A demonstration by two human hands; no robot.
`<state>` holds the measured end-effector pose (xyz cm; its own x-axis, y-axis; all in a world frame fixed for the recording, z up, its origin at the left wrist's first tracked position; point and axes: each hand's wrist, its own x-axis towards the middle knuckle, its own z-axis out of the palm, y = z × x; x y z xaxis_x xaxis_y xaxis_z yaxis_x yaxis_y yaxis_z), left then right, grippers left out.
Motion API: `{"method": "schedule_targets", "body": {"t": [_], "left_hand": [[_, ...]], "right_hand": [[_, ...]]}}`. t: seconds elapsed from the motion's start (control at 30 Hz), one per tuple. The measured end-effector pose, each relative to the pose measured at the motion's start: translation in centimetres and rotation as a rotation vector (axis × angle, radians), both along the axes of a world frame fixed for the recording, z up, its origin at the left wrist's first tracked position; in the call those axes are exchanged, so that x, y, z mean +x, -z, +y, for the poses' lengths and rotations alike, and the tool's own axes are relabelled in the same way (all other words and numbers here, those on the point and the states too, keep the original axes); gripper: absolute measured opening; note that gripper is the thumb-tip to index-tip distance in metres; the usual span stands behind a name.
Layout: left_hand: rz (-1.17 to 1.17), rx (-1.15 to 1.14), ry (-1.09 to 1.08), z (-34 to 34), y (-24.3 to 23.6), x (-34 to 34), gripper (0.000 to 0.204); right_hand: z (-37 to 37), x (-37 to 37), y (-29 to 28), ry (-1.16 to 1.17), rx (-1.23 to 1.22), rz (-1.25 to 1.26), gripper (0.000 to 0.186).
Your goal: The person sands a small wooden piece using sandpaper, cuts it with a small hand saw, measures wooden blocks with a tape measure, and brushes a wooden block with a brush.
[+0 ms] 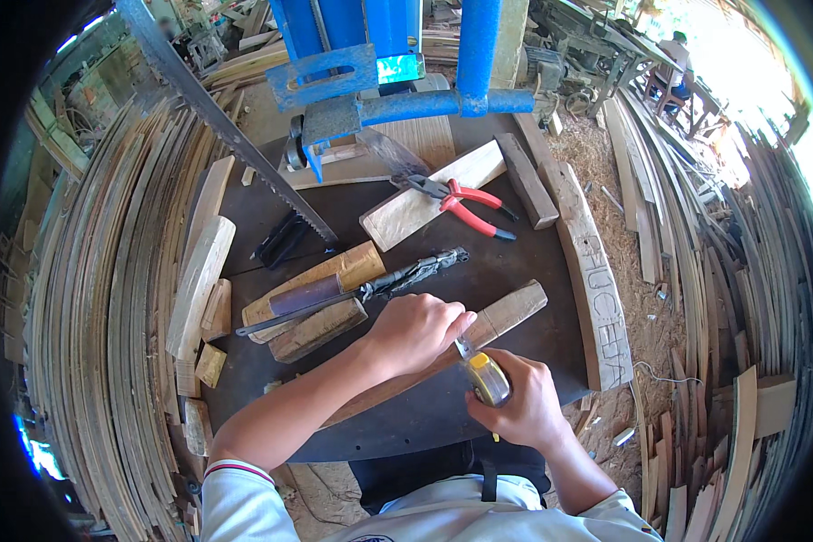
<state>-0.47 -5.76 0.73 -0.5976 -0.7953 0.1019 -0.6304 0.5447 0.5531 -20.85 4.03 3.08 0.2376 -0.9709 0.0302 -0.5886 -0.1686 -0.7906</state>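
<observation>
In my right hand (526, 397) is a yellow and grey tape measure (488, 378), with the fingers wrapped round its case. A short piece of metal blade (462, 348) shows between the case and my left hand (415, 332). My left fingers are closed at the blade's end; their tips are partly hidden. Both hands are over a long wooden piece (510, 312) lying slantwise on the dark table (533, 352). Pencil-like lines cross the wood just beyond my left hand. My left forearm covers part of its near end.
Toothed saw blade (235, 140) comes down to the table at the left, near a blue machine frame (406, 108). Red-handled pliers (461, 200) lie on a wooden block (388, 221). A flat file (303, 312) rests on blocks. Carved timber (596, 289) borders the right; wood strips (108, 316) flank the table.
</observation>
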Motion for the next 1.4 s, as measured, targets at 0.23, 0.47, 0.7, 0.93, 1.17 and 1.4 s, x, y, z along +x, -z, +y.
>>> {"method": "schedule_targets", "body": {"t": [0.23,0.47,0.7,0.93,1.17,1.4], "left_hand": [[0.015,-0.018,0.014,0.0,-0.1,0.0,0.038],[0.016,-0.030,0.022,0.1,-0.1,0.0,0.040],[0.020,-0.025,0.033,0.0,-0.1,0.0,0.042],[0.032,0.024,0.026,-0.1,-0.2,0.1,0.045],[0.042,0.116,0.005,-0.3,0.0,0.2,0.047],[0.053,0.113,0.010,-0.3,-0.1,0.1,0.047]], "right_hand": [[0.8,0.4,0.7,0.022,-0.025,-0.005,0.054],[1.1,0.4,1.3,0.013,-0.020,0.005,0.056],[0.8,0.2,0.5,-0.002,0.024,-0.004,0.055],[-0.3,0.0,-1.4,-0.061,0.100,0.079,0.046],[-1.3,0.0,-3.0,-0.103,0.190,0.187,0.046],[-0.9,-0.3,-2.0,-0.102,0.136,0.182,0.047]]}}
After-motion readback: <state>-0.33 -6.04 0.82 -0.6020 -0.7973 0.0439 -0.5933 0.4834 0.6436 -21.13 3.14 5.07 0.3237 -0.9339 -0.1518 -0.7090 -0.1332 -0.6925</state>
